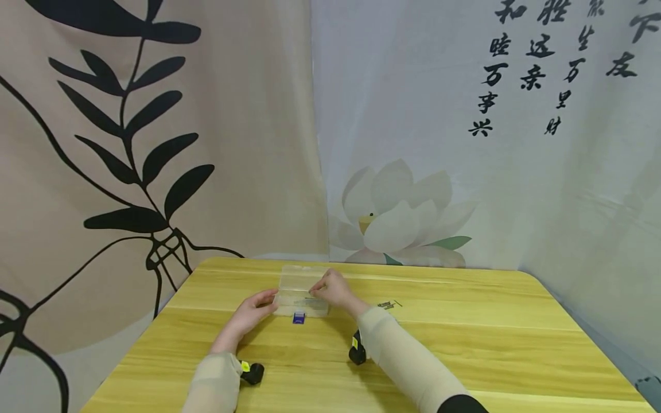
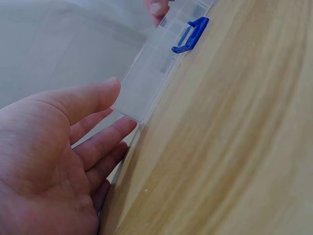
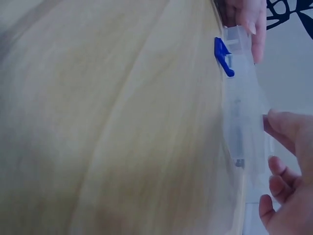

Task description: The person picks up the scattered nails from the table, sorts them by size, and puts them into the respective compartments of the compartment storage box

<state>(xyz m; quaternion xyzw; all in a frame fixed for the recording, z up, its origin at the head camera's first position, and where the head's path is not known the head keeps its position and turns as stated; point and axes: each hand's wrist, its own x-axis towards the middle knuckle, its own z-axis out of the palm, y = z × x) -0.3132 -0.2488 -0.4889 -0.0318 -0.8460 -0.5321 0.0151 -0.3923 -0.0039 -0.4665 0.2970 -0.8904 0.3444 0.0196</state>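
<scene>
A clear plastic box (image 1: 284,310) with its lid (image 1: 295,278) raised lies on the table, and a blue latch (image 1: 299,318) hangs at its front. My left hand (image 1: 256,312) rests at the box's left end, thumb at the upper corner and the other fingers fairly straight beside the end wall. Over the box's right half, my right hand (image 1: 334,288) pinches a small thin dark piece (image 1: 311,293) between thumb and forefinger; its exact kind I cannot tell. In the right wrist view, the remaining fingers (image 3: 280,188) curl loosely beside the box.
Several small dark metal pieces (image 1: 386,305) lie on the wooden table (image 1: 465,344) right of the box. Black wrist devices with yellow labels, one on the left (image 1: 252,373) and one on the right (image 1: 357,349), hang by the sleeves. A printed curtain (image 1: 248,143) stands behind the table.
</scene>
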